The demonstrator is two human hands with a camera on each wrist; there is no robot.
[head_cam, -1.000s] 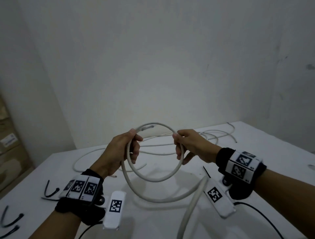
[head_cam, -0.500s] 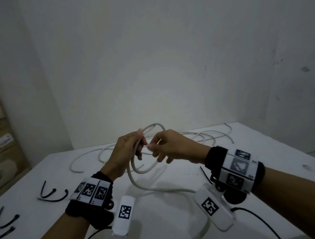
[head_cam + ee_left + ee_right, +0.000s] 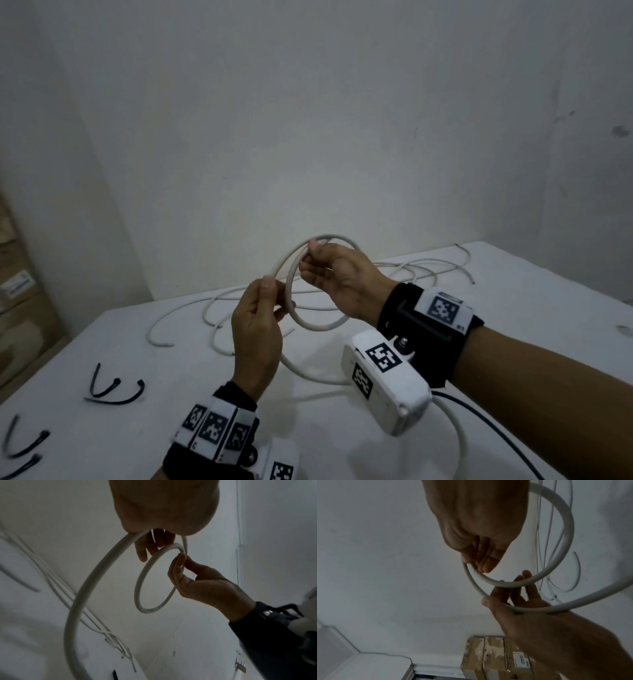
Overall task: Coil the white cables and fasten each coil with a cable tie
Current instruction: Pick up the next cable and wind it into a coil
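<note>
White cable (image 3: 317, 327) looped above table (image 3: 513, 308). Left hand (image 3: 255, 329) pinches loop's near-left side; right hand (image 3: 337, 274) pinches loop's top. Cable tail drops to table below loop. Black ties (image 3: 114, 389) left of loop.

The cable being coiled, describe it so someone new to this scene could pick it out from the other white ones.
Look above the white table, where both hands meet. The cable loops in the air between the left hand and right hand. The other cables lie flat, untouched, toward the wall.
</note>
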